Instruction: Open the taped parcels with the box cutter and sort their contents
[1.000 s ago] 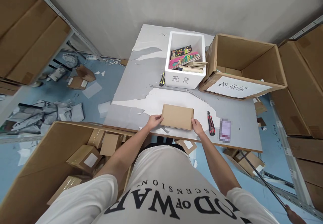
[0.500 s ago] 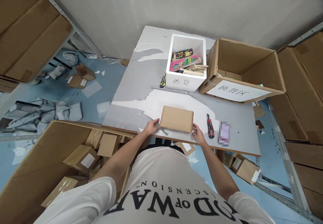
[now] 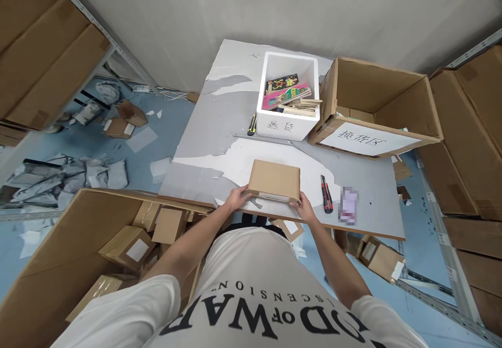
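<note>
A small closed cardboard box (image 3: pixel 274 178) is at the near side of the table, its front side tipped into sight. My left hand (image 3: pixel 237 198) grips its near left corner, and my right hand (image 3: pixel 303 206) grips the near right corner; the fingertips are partly hidden by the box. To the right of the box lies a red and black utility knife (image 3: pixel 326 194), touched by neither hand. Beside the knife is a blurred-out purple item (image 3: pixel 349 205) that I cannot make out.
On the table (image 3: pixel 192 152) stand a white foam box (image 3: pixel 288 128) with books in it and a large open cardboard carton (image 3: pixel 400 91). A yellow and black utility knife (image 3: pixel 252 124) lies by the foam box. At lower left, a big carton (image 3: pixel 50 254) holds several taped boxes.
The small box has been tilted so more of its front side shows. Both hands have closed in on its near corners, the right one moving slightly left.
</note>
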### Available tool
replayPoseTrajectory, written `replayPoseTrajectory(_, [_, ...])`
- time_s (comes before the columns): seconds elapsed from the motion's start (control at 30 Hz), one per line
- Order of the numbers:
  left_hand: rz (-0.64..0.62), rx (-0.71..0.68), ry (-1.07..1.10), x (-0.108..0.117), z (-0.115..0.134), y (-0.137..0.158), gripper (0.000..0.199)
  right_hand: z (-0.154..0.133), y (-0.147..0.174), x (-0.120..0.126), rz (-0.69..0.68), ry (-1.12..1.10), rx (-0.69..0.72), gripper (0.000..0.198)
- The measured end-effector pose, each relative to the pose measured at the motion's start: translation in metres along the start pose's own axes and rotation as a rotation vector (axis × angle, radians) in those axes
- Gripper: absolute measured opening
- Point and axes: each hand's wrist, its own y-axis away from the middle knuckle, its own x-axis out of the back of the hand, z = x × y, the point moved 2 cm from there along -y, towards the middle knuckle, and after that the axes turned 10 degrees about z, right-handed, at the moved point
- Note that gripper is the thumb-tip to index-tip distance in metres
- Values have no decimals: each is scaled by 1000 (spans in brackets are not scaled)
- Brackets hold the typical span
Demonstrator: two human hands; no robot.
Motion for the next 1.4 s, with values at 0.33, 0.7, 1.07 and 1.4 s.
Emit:
replayPoseTrajectory(0.33, [195, -54, -32, 16, 48, -22, 55, -72, -21, 15, 44, 178, 87, 49])
replayPoseTrajectory(0.7, [177, -8, -246, 11, 54, -18, 52, -58, -28, 1, 29, 320, -29, 56])
replayPoseTrajectory(1.07, [465, -159, -354, -3, 49, 7, 77, -6, -46, 90, 483, 858, -336, 50])
replayPoseTrajectory(1.4, [228, -787, -795, -22, 54, 23, 25, -29, -52, 93, 499, 771, -216, 43])
